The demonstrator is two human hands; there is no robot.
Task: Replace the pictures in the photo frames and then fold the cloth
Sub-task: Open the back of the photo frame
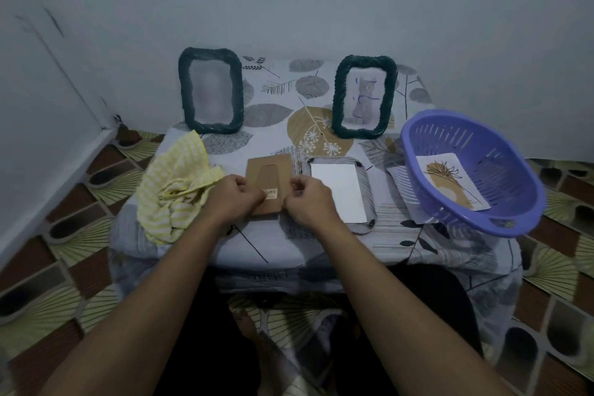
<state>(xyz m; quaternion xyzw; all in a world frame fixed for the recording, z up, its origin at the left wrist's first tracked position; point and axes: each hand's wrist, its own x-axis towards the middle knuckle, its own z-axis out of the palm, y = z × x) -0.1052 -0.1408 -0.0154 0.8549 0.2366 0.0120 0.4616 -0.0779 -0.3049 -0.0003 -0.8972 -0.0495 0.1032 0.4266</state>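
A brown cardboard frame backing (268,177) lies on the low table in front of me. My left hand (233,196) grips its left edge and my right hand (307,199) pinches its right edge. To the right a third frame (364,199) lies face down with a white sheet (337,191) in its opening. Two dark woven photo frames stand at the back: the left frame (210,90) with a blurred picture, the right frame (364,96) with a cat picture. A crumpled yellow striped cloth (175,193) lies at the table's left.
A purple plastic basket (511,202) sits at the table's right edge, holding a picture of a plant (450,180). A leaf-patterned tablecloth (273,244) covers the table. Patterned floor mats (64,267) surround it, and walls stand close behind and to the left.
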